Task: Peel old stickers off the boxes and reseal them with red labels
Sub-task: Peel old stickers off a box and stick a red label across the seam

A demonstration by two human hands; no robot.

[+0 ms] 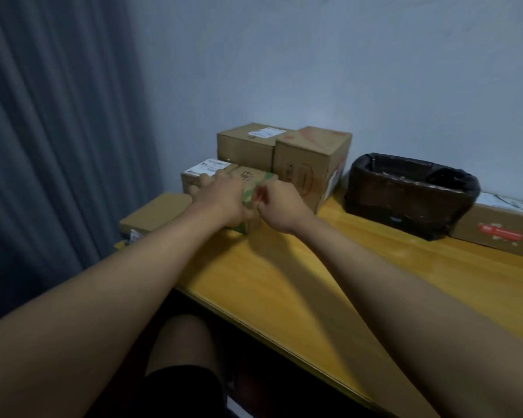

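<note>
A small cardboard box with green tape [252, 184] stands on the yellow table [284, 282], far left. My left hand [221, 196] lies over its top and left side and holds it. My right hand [277, 206] is at the box's right face with curled fingers that pinch something small and reddish there; what it is stays too blurred to tell. Behind them stand a low box with a white sticker [207, 171], a taller box with a white sticker [248, 143] and a big box with red print [311, 158].
A dark wicker basket lined with a black bag [405, 191] sits at the right, and a flat box with a red label [501, 230] beyond it. A flat cardboard box [157, 212] lies at the table's left end. A grey curtain [58, 131] hangs left.
</note>
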